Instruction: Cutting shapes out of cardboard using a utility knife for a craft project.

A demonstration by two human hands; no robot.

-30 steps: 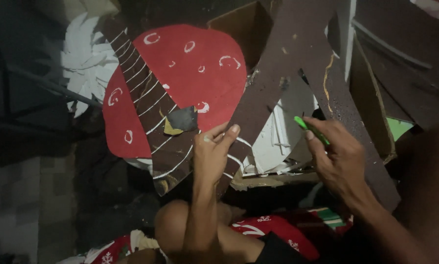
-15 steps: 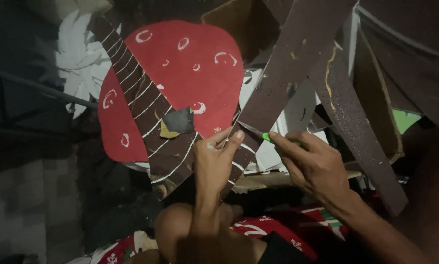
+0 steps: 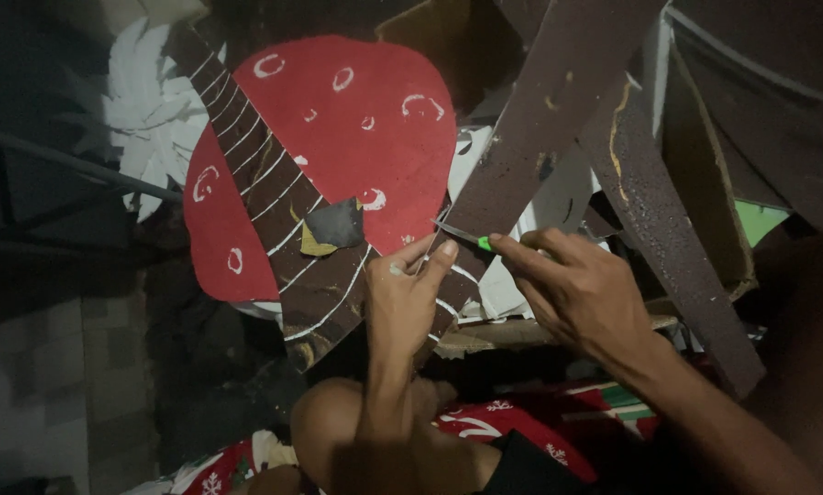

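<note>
Two hands at work: left hand [image 3: 402, 298] pinches a brown strip [image 3: 530, 137]; right hand [image 3: 581, 293] (fingers clamped) presses a green-handled knife [image 3: 462, 236] against it.

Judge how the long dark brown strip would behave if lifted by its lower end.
The brown strip probably stays fairly stiff: it spans straight, unsagging. Likely light, since the left hand steadies it by fingertips. Its flat shape shouldn't roll.

Dim tiled floor [image 3: 35, 385] carries heap — white feathery cutout [image 3: 150, 110] at left, red spotted cutout [image 3: 375, 137] over it, brown striped strip [image 3: 274, 211] across (white lines), brown boards [image 3: 650, 220] leaning right.
</note>
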